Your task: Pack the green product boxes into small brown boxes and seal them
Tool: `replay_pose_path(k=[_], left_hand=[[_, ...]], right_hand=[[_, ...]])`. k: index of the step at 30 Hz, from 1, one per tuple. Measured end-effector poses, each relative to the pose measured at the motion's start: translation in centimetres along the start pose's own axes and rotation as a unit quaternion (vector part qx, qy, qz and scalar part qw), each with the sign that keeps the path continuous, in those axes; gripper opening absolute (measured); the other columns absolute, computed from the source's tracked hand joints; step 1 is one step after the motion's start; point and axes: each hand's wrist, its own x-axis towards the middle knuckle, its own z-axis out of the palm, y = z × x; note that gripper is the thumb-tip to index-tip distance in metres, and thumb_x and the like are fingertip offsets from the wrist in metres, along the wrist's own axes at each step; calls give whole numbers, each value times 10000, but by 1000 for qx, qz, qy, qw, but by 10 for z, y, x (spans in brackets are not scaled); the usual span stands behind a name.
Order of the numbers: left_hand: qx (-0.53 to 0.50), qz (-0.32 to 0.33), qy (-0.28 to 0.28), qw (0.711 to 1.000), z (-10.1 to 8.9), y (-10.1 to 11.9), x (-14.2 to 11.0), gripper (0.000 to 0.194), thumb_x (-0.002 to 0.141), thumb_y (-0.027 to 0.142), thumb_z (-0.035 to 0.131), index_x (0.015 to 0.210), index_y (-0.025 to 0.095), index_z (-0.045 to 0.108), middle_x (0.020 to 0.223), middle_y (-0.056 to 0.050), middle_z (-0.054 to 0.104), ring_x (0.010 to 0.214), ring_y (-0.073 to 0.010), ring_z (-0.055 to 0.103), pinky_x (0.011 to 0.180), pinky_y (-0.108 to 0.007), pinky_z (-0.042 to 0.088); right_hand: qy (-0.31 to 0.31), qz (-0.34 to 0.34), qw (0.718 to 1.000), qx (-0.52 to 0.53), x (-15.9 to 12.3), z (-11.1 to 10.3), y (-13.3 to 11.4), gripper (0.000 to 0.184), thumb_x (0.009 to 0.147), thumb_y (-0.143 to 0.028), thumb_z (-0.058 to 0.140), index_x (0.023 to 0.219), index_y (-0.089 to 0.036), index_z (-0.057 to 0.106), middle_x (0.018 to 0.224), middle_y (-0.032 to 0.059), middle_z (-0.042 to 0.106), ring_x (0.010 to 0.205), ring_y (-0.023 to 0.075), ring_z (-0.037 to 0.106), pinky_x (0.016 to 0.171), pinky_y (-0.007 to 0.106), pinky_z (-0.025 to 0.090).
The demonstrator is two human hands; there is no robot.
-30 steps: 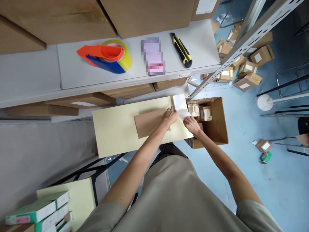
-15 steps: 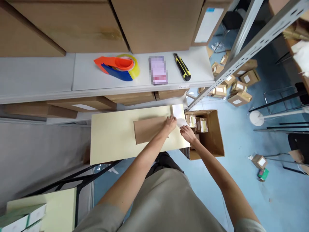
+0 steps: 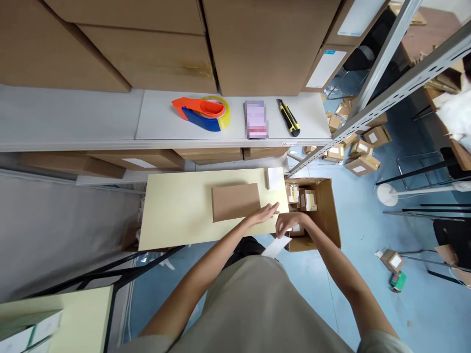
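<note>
My right hand (image 3: 289, 223) grips a white paper label (image 3: 276, 246) by its upper end, and the label hangs down past the front edge of the cream table (image 3: 172, 211). Close beside it, my left hand (image 3: 265, 214) is open with fingers stretched out over the table's right end, holding nothing. A brown cardboard box (image 3: 235, 202) lies just beyond the left wrist. At the table's far right corner sits a stack of white labels (image 3: 274, 178).
An open carton (image 3: 326, 215) with small boxes stands off the table's right end. On the grey shelf (image 3: 165, 122) behind lie a tape dispenser (image 3: 204, 113), a blurred purple item (image 3: 256, 119) and a box cutter (image 3: 289, 117). A metal upright (image 3: 353, 125) rises at right.
My right hand has pulled the label off the stack and down towards my body. My left hand has left the stack and come nearer. The view has shifted.
</note>
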Motion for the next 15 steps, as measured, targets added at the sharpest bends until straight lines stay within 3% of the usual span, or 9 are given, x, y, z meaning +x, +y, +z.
replay_pose_path(k=[1, 2, 4, 7, 11, 15], left_hand=[[-36, -8, -16, 999, 3, -5, -21, 917, 1073, 855, 220, 1348, 137, 719, 1296, -223, 812, 1254, -342, 774, 1053, -432, 584], [-84, -17, -19, 996, 4, -11, -42, 932, 1041, 906, 265, 1285, 142, 740, 1240, -201, 828, 1205, -326, 784, 1020, -414, 595], [-156, -23, 25, 987, 3, -20, -80, 852, 923, 927, 590, 1222, 147, 756, 1202, -172, 835, 1135, -320, 785, 968, -404, 604], [-239, -3, 119, 964, -6, -26, -122, 813, 695, 718, 964, 1230, 136, 772, 1213, -168, 836, 1134, -338, 783, 991, -428, 605], [-287, 37, 183, 940, -23, -18, -155, 738, 640, 523, 1040, 1220, 134, 803, 1192, -179, 854, 1199, -360, 790, 1112, -504, 581], [-306, 83, 204, 926, -36, -10, -182, 597, 709, 527, 990, 1133, 139, 829, 1201, -171, 859, 1234, -380, 794, 1160, -558, 582]], right_hand=[[23, -31, 999, 34, -4, -7, -4, 600, 562, -703, 1006, 852, -189, 899, 895, 65, 861, 937, 243, 783, 930, 331, 578], [52, -52, 995, 65, -7, -15, -8, 604, 571, -696, 1010, 861, -177, 897, 902, 74, 861, 927, 237, 781, 924, 338, 596], [124, -66, 982, 127, -9, -28, -18, 596, 555, -644, 1046, 858, -157, 885, 889, 80, 854, 866, 219, 774, 856, 334, 641], [227, -60, 952, 197, -4, -43, -37, 548, 537, -544, 1108, 813, -144, 855, 813, 72, 832, 755, 190, 765, 739, 303, 682], [285, -96, 929, 216, 6, -54, -67, 509, 595, -502, 1123, 841, -149, 851, 788, 64, 829, 720, 173, 782, 700, 266, 702], [320, -122, 917, 206, 12, -51, -93, 523, 621, -512, 1115, 873, -145, 841, 804, 68, 841, 733, 182, 805, 716, 281, 722]])
